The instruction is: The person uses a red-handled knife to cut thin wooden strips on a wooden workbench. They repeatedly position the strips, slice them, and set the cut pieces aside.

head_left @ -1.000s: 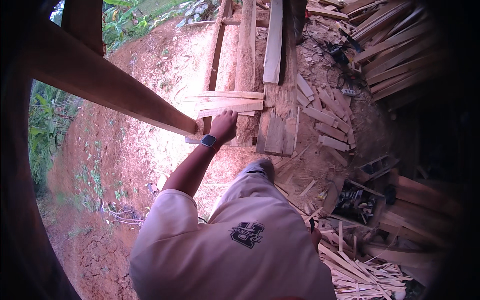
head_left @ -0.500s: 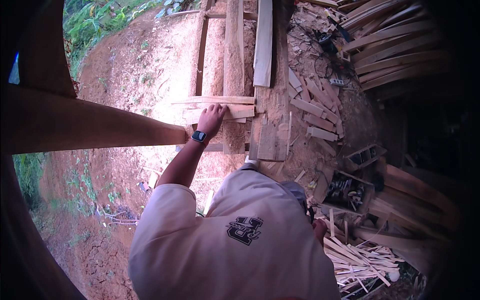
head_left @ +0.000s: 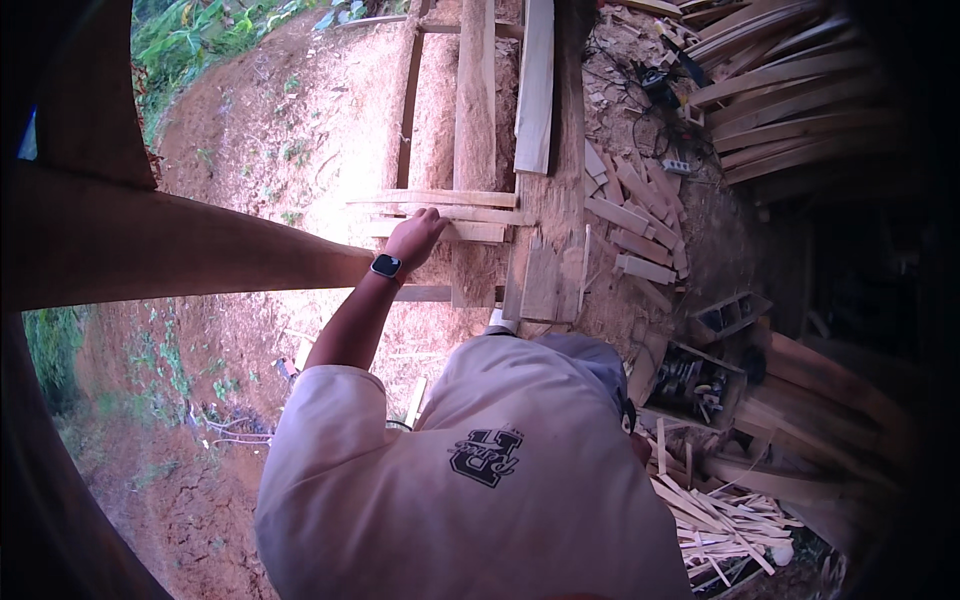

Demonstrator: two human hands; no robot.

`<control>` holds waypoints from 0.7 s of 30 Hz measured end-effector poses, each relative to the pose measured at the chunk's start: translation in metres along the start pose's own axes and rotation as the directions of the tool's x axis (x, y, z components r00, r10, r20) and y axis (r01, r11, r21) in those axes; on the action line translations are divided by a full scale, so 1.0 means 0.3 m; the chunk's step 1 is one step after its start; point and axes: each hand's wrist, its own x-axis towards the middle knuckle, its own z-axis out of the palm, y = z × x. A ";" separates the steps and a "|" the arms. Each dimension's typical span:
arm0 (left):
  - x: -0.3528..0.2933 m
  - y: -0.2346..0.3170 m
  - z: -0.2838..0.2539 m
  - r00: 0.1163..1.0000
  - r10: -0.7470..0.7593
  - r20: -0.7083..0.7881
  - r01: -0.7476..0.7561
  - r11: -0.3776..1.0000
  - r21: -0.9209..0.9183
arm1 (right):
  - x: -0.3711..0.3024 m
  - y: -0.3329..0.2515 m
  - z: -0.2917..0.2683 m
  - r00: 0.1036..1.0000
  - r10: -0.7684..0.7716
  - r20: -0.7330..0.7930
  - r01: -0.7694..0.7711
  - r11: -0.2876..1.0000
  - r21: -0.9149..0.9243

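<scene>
My left hand (head_left: 416, 236), with a dark-faced watch on its wrist, is closed at the middle one of a few pale wooden strips (head_left: 478, 214). Its fingertips curl over that strip, and the thumb is hidden. Side by side, the strips lie crosswise on long timber beams (head_left: 474, 110). One strip (head_left: 440, 198) is beyond the hand, another (head_left: 470, 232) lies on the near side, partly under it. Only a sliver of my right hand (head_left: 640, 448) shows past my shirt at hip height, and its fingers are hidden.
A long board (head_left: 535, 90) rests on the right beam. Short offcuts (head_left: 640, 225) and a power strip (head_left: 676, 166) lie on the ground at right. Nearer are a tool box (head_left: 695, 385) and a pile of thin sticks (head_left: 725, 525). A thick post (head_left: 200, 245) juts in from the left.
My left hand has shifted slightly left and nearer, its fingers more curled. The strips under it have spread apart, the middle one now looking narrower. My right hand is more hidden by my shirt.
</scene>
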 end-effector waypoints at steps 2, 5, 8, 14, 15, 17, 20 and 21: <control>-0.007 -0.003 0.001 0.999 0.002 -0.032 -0.001 1.000 0.008 | 0.032 -0.001 -0.004 1.000 0.025 -0.005 -0.025 1.000 0.007; -0.027 0.001 0.002 0.999 -0.011 -0.042 0.011 1.000 0.011 | 0.025 -0.057 0.016 0.999 0.042 -0.003 -0.042 0.999 -0.009; -0.035 0.007 -0.004 0.999 -0.029 -0.036 0.029 1.000 0.008 | -0.057 -0.198 0.030 0.999 0.051 -0.008 -0.051 0.998 -0.029; -0.026 0.009 -0.007 0.996 -0.083 0.017 0.084 0.996 -0.023 | -0.107 -0.260 0.037 0.998 0.058 -0.010 -0.058 0.995 -0.078; -0.029 0.008 -0.009 0.996 -0.085 0.020 0.086 0.996 -0.019 | -0.144 -0.286 0.044 0.999 0.035 -0.016 -0.036 0.996 -0.088; -0.040 -0.003 -0.008 0.996 -0.088 0.011 0.088 0.996 -0.012 | -0.212 -0.333 0.063 1.000 -0.010 -0.028 0.007 0.994 -0.109; -0.049 -0.016 -0.020 0.997 -0.076 0.017 0.076 0.997 -0.005 | -0.159 -0.271 0.052 0.996 0.085 -0.019 -0.084 0.996 0.018; -0.059 -0.023 -0.027 0.997 -0.076 0.019 0.076 0.997 -0.001 | -0.117 -0.226 0.046 0.993 0.115 -0.005 -0.115 0.992 0.051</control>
